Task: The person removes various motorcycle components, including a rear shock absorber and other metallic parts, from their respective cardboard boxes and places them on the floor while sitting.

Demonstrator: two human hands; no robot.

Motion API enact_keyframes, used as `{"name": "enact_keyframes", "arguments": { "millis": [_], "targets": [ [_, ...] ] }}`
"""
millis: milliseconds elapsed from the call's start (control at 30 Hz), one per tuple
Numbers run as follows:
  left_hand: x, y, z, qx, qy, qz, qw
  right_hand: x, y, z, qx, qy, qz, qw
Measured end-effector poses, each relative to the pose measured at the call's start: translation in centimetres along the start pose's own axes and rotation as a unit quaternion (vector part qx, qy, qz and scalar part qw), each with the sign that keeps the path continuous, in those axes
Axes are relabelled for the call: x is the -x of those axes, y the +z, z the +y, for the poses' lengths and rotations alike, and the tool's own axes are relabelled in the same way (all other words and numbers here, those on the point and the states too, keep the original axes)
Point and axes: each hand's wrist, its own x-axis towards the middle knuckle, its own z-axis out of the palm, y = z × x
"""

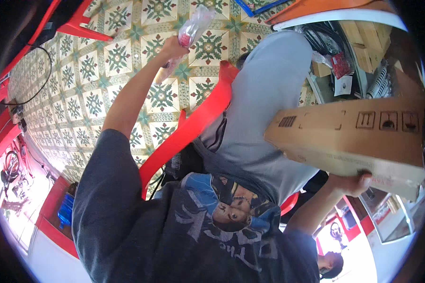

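Note:
My left hand [173, 49], out over the tiled floor, grips a clear plastic bag [198, 23] with something red and something yellowish inside; the contents are too blurred to name. On the other side, my right hand [354, 184] holds a long brown cardboard box [343, 131] from below, near its lower edge. Handling symbols and writing are printed on the box. It is tilted above the right side of my lap, and its far right end runs into the dark rim. My grey-trousered leg [269, 78] lies between both hands.
A red plastic chair arm [191, 131] curves beside my leg. At upper right, an open case holds black cables [322, 39], small cardboard boxes [368, 39] and metal coil springs [379, 81]. A blue plastic bottle [66, 209] is at lower left. Another person [331, 264] is at lower right.

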Motion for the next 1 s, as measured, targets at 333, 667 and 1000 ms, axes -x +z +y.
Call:
{"name": "enact_keyframes", "arguments": {
  "millis": [333,667,1000],
  "targets": [
    [-2.3,14.6,-8.4,-0.030,-0.057,-0.145,0.987,-3.8,6.0,-2.1,0.434,-0.253,0.214,0.838],
    [-4.7,21.2,-10.6,-0.094,-0.066,-0.174,0.978,-6.3,8.9,-3.4,0.519,-0.268,0.210,0.784],
    [-3.3,18.1,-10.1,-0.063,-0.175,-0.128,0.974,-6.3,7.5,-3.1,0.528,-0.245,0.208,0.786]
  ]
}}
